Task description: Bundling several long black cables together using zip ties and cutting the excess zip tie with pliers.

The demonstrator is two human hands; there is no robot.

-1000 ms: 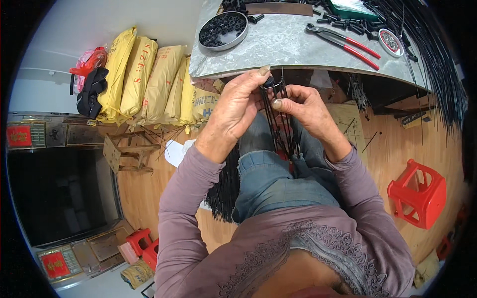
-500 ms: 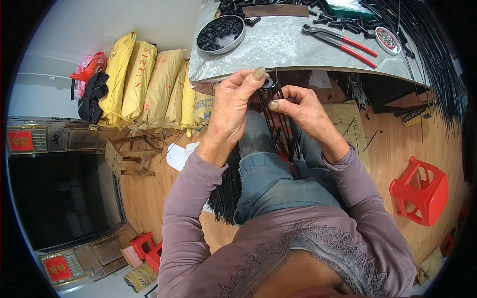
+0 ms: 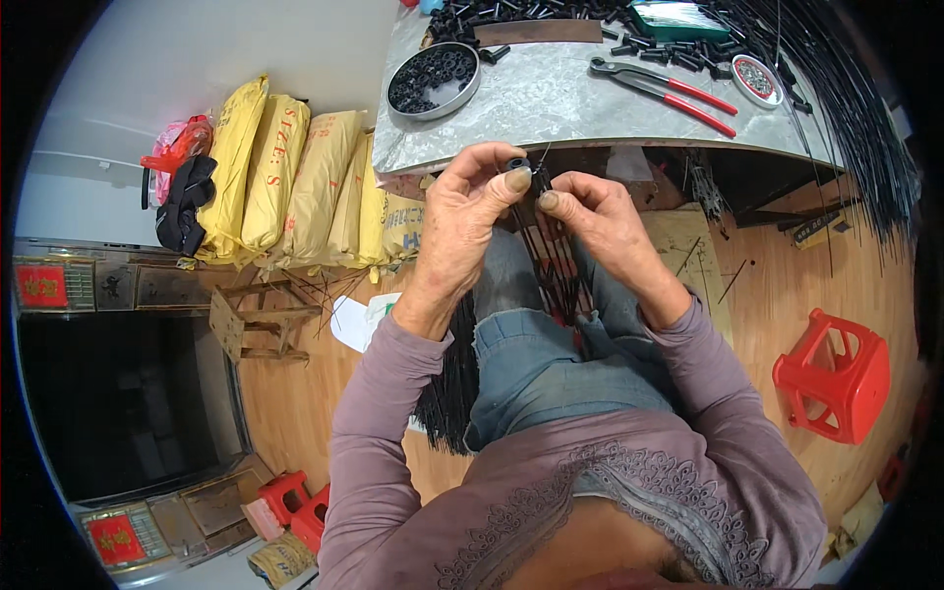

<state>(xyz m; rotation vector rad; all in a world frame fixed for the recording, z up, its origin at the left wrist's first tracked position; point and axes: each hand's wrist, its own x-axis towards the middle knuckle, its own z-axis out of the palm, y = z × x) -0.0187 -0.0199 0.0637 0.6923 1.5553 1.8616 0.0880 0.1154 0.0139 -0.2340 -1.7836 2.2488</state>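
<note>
My left hand point(image 3: 460, 208) is closed on a small round black hub point(image 3: 518, 164), with the thumb pressed on its side. From the hub a bundle of thin black umbrella ribs point(image 3: 553, 261) hangs down between my knees. Just to the right, the thumb and fingers of my right hand point(image 3: 602, 218) pinch the top of the ribs. A thin wire end point(image 3: 547, 153) sticks up between the two hands. The fingertips partly hide the joint of hub and ribs.
On the grey table point(image 3: 531, 98) ahead are a round dish of small black rings point(image 3: 433, 81), red-handled pliers point(image 3: 669, 93), a dish of small metal parts point(image 3: 757, 79) and long black rods point(image 3: 865, 128). Yellow sacks point(image 3: 270, 172) stand left; a red stool point(image 3: 834, 376) stands right.
My left thumb has slid down from the top of the hub to its side. The hub has tilted slightly left, and my right hand has shifted a little with the ribs.
</note>
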